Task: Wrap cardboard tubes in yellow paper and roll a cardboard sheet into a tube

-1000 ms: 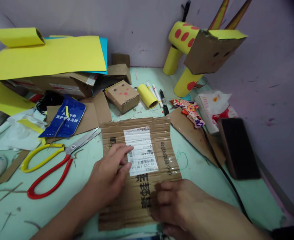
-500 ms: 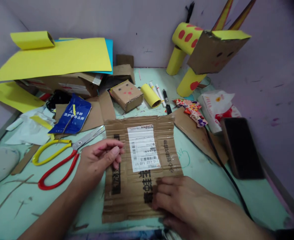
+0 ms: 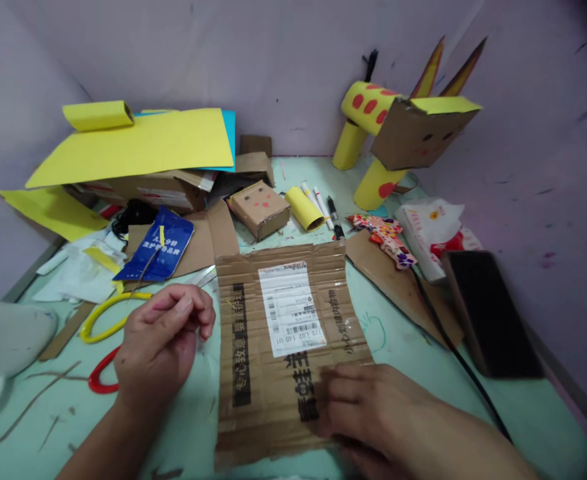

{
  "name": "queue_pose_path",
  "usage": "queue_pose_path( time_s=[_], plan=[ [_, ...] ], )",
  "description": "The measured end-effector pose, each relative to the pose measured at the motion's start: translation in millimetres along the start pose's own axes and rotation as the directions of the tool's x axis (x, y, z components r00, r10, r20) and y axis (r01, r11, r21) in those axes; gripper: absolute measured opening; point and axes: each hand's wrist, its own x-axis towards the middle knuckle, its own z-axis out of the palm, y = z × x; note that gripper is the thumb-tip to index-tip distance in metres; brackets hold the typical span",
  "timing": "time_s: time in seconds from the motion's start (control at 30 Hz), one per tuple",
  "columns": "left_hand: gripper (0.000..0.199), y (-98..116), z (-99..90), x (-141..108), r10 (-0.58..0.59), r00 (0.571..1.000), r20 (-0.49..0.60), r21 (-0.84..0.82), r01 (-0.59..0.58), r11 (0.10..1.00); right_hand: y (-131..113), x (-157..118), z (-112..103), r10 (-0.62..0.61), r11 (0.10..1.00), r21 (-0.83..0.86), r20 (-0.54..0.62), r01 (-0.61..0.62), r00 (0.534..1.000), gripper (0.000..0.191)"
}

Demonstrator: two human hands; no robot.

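A flattened brown cardboard sheet (image 3: pixel 278 393) with creases, black printing and a white shipping label (image 3: pixel 292 310) lies in front of me. My right hand (image 3: pixel 373 417) grips it at the lower right edge, bent fingers on top; its thumb is mostly hidden. My left hand (image 3: pixel 166 340) hovers left of the sheet, apart from it, with thumb and fingertips pinched together. Whatever may be in that pinch is too small to make out. Scissors with a yellow handle loop (image 3: pixel 96 317) and a red one lie beneath and beside the left hand, which partly covers them.
A spotted yellow paper animal with a cardboard head (image 3: pixel 420 137) stands at the back right. Also around are a small face box (image 3: pixel 260 208), yellow tube (image 3: pixel 304 208), blue packet (image 3: pixel 160 247), phone (image 3: pixel 490 313), corded flowery object (image 3: pixel 388 240), tissue pack (image 3: pixel 430 230) and white mug (image 3: pixel 10 340).
My left hand has moved left off the cardboard's edge, over the scissors, and its fingers have closed to a pinch. My right hand stays on the sheet. The view has tilted up slightly.
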Motion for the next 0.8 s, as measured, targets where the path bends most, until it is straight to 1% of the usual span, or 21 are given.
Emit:
queue_pose_path(
  time_s=[0.13,0.2,0.27,0.33,0.4,0.43,0.53,0.6,0.7,0.77,0.8],
  plan=[
    [0.011,2.4,-0.2,1.6,0.029,0.999,-0.015,0.022,-0.029,0.999,1.6,-4.3,1.2,0.004,1.000,-0.022,-0.031,-0.004,1.000,0.029],
    [0.014,2.4,-1.0,2.0,0.053,0.998,-0.026,0.060,-0.052,0.997,3.0,-5.7,2.1,-0.011,0.999,-0.038,-0.053,0.009,0.999,0.027],
    [0.017,0.8,-2.7,2.1,0.080,0.996,-0.040,0.133,-0.074,0.988,5.1,-5.5,4.1,-0.027,0.997,-0.068,-0.091,0.021,0.996,0.024],
    [0.013,-1.9,-4.9,2.6,0.104,0.993,-0.060,0.260,-0.085,0.962,8.1,-3.6,6.9,-0.057,0.993,-0.109,-0.118,0.044,0.991,0.022],
    [0.002,-4.4,-6.8,3.8,0.121,0.991,-0.055,0.432,-0.086,0.898,11.0,-0.9,9.6,-0.081,0.987,-0.147,-0.133,0.061,0.988,0.022],
    [0.005,-5.4,-7.4,4.7,0.122,0.992,-0.030,0.520,-0.089,0.849,12.1,0.3,10.6,-0.092,0.985,-0.159,-0.140,0.069,0.986,0.022],
    [0.007,-8.5,-8.3,7.4,0.097,0.990,0.103,0.715,-0.141,0.685,12.6,1.8,10.9,-0.097,0.983,-0.166,-0.141,0.073,0.985,0.021],
    [0.006,-11.4,-8.4,8.2,0.075,0.982,0.172,0.788,-0.183,0.588,10.9,0.8,9.5,-0.081,0.987,-0.148,-0.125,0.062,0.989,0.022],
    [0.007,-14.8,-8.4,7.4,0.046,0.973,0.224,0.856,-0.219,0.468,7.3,-1.4,6.7,-0.046,0.995,-0.098,-0.115,0.035,0.992,0.021],
    [0.011,-13.7,-8.1,6.3,0.034,0.970,0.242,0.879,-0.233,0.415,5.3,-2.0,4.9,-0.017,0.997,-0.070,-0.105,0.010,0.994,0.020],
    [0.012,-11.8,-7.9,5.8,0.047,0.968,0.245,0.881,-0.243,0.406,4.4,-1.9,4.0,-0.006,0.998,-0.062,-0.098,0.000,0.995,0.020]
  ],
)
